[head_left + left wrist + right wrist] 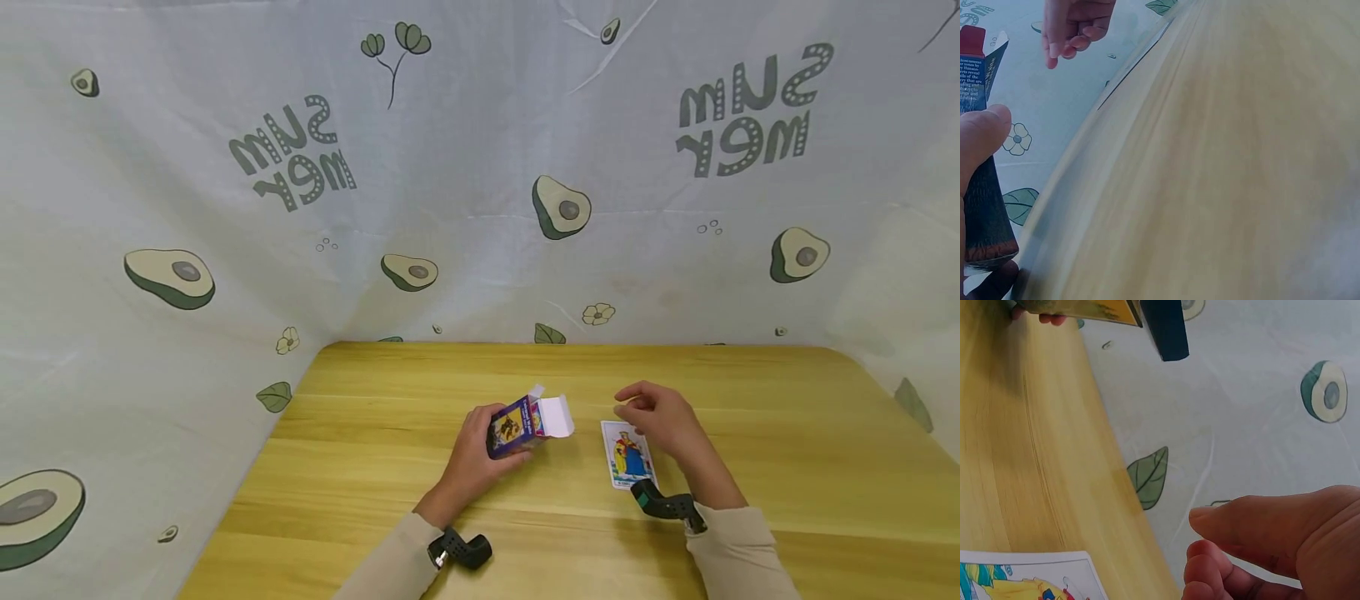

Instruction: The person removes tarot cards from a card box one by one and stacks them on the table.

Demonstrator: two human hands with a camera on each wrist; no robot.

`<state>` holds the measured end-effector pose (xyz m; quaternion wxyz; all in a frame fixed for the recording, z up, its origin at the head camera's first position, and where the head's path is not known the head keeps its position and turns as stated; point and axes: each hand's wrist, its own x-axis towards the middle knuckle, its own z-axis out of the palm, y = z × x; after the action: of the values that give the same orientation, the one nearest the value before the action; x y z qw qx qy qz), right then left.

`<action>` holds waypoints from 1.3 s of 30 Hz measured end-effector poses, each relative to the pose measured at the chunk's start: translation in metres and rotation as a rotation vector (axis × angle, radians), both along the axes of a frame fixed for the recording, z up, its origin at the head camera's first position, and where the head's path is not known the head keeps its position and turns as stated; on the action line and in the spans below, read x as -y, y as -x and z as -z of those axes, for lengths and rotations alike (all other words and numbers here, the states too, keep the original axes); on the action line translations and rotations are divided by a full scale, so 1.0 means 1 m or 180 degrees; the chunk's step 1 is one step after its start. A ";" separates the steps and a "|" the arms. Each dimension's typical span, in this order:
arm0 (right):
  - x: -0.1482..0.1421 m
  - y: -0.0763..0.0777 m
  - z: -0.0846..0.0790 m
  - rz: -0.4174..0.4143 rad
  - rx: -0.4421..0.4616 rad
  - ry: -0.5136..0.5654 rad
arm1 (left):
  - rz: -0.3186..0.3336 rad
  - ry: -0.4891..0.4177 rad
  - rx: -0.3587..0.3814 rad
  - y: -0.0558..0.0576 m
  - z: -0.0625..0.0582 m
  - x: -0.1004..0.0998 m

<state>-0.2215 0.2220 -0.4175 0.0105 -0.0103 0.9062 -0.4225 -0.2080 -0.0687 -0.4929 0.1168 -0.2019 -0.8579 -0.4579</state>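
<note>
My left hand [472, 458] grips a dark blue card box [512, 427] with a yellow picture on its front, fingers on the far side and thumb on the near side. The white end flap [557, 416] stands open, and a colourful pattern shows at the mouth. In the left wrist view the thumb presses the printed side of the box [988, 206]. One playing card [627, 458] with a robed figure in blue and yellow lies face up on the table. Just above its far end hovers my right hand [663, 417], fingers loosely bent, nothing between thumb and fingertips.
The wooden table [360, 467] has light grain and rounded far corners. Behind it and at the sides hangs a pale cloth [480, 150] printed with avocados, leaves and lettering. A black camera mount sits on each wrist; the right one [667, 504] overlaps the card's near edge in the head view.
</note>
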 end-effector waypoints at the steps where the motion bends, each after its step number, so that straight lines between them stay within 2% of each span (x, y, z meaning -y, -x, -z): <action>1: 0.002 -0.001 -0.001 -0.0007 -0.0011 0.0038 | 0.0004 0.0000 0.0001 0.000 0.000 0.000; 19: 0.035 -0.015 -0.022 -0.0143 -0.0247 0.0222 | -0.0007 0.0018 0.0052 -0.001 -0.001 -0.001; 25: 0.046 -0.018 -0.024 -0.0224 -0.0237 0.0388 | -0.0005 0.0036 0.0049 -0.001 -0.001 -0.001; 39: 0.066 -0.027 -0.029 -0.0334 -0.0292 0.0485 | 0.0032 0.0055 0.0066 -0.001 -0.001 -0.001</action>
<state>-0.1945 0.1563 -0.3889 -0.0098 -0.0779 0.8693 -0.4881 -0.2074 -0.0679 -0.4917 0.1039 -0.2024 -0.8619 -0.4531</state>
